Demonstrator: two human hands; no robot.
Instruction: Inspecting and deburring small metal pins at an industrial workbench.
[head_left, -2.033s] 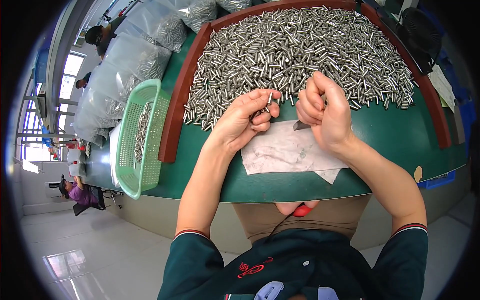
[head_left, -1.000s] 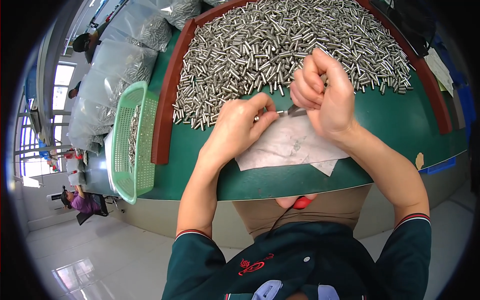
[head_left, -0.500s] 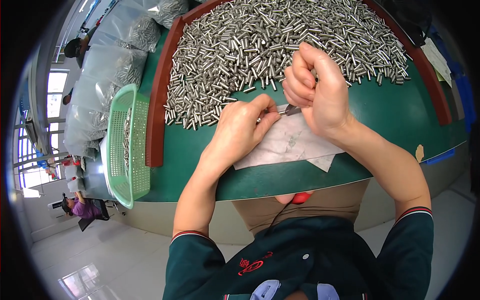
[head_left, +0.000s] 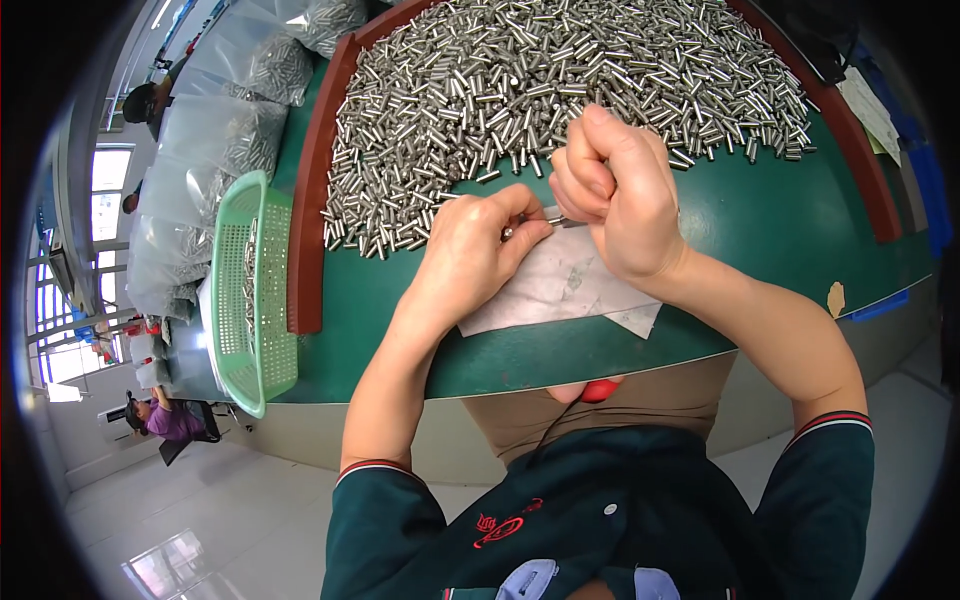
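Observation:
My left hand (head_left: 470, 245) pinches a small metal pin (head_left: 508, 233) between thumb and fingers, above a pale cloth (head_left: 570, 280) on the green table. Curled into a fist, my right hand (head_left: 625, 195) grips a slim metal tool (head_left: 568, 222), whose tip meets the left fingertips. Its handle is hidden in the fist, so its kind cannot be made out. Just beyond both hands spreads a large heap of loose metal pins (head_left: 470, 120).
Dark red rails (head_left: 308, 230) border the heap on the left and right. A green plastic basket (head_left: 280, 345) holding some pins stands left, beside clear bags of pins (head_left: 200, 190). Papers (head_left: 868, 110) lie at the right. A seated person (head_left: 172, 418) is far left.
My right hand has shifted slightly left and down, nearer to the left hand, and less of the tool shows. The left hand stays almost in place, still pinching the pin.

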